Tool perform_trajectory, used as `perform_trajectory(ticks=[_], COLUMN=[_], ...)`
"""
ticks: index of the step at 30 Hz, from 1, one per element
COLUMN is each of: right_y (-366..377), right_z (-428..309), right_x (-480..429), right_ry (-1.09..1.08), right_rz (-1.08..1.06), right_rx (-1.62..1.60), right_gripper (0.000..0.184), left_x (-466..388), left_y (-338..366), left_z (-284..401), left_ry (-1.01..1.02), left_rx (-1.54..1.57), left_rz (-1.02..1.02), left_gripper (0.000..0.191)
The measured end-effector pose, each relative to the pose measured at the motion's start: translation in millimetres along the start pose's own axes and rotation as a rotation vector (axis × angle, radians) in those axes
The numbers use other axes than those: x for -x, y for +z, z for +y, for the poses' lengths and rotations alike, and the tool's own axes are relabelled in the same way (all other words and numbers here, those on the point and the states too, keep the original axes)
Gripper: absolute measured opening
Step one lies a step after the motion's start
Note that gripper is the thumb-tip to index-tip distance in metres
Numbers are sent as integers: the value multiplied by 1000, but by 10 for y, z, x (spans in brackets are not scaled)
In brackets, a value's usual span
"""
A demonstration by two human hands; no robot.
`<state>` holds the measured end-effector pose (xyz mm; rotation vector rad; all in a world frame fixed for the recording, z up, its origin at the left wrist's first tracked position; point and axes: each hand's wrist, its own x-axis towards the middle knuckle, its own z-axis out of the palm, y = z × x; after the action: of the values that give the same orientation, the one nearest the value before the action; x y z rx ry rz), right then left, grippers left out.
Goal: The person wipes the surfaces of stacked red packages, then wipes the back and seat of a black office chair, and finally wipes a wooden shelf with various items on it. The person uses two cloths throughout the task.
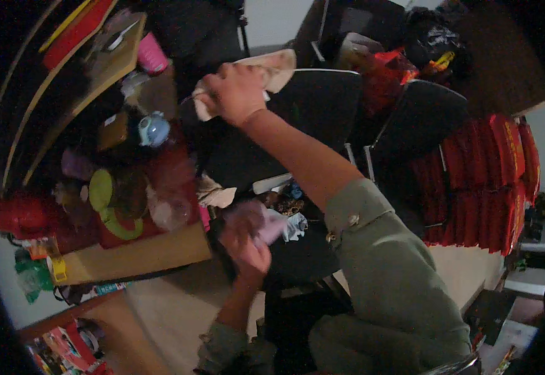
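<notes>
My right hand (235, 91) is stretched far forward, its fingers closed around a beige cloth (281, 68) that sticks out on both sides. Beneath it is the dark seat of a chair (319, 112). Nearer my body, my left hand (246, 248) grips a blurred pinkish cloth (274, 227). Just beyond that hand, another crumpled beige cloth (218, 193) hangs by the table edge. Beside the left hand lie a crumpled whitish piece (295, 227) and a small brown patterned bundle (284, 204) on a dark surface.
On the left, a red-covered table (169, 164) holds a lime-green handled item (108, 206), a light-blue round item (154, 130) and a pink cup (152, 54). Rows of red packets (478, 178) stand at right. A red plastic bag (385, 75) sits behind the chairs.
</notes>
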<state>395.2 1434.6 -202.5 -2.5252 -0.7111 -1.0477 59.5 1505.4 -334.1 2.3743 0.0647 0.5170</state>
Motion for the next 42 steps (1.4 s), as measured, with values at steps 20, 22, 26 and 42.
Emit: perform_trajectory(ticks=[20,22,26,42], right_y=[-364,-267,-407,-1491], right_z=[2225,2042,2118,1617], right_x=[1655,2253,2975,4508], right_ry=[597,678,857,476], right_rz=[527,430,-101,-436], right_rx=[-381,-540,-384,177], right_gripper=[39,44,37,61], left_x=[-3537,-3545,-3618,-2983], left_y=[44,61,58,1110], left_z=[204,158,63,809], left_ry=[389,392,309,675], left_rx=[-760,-769,-763,-238], left_rz=[379,363,339,315], left_gripper=[35,36,36,49])
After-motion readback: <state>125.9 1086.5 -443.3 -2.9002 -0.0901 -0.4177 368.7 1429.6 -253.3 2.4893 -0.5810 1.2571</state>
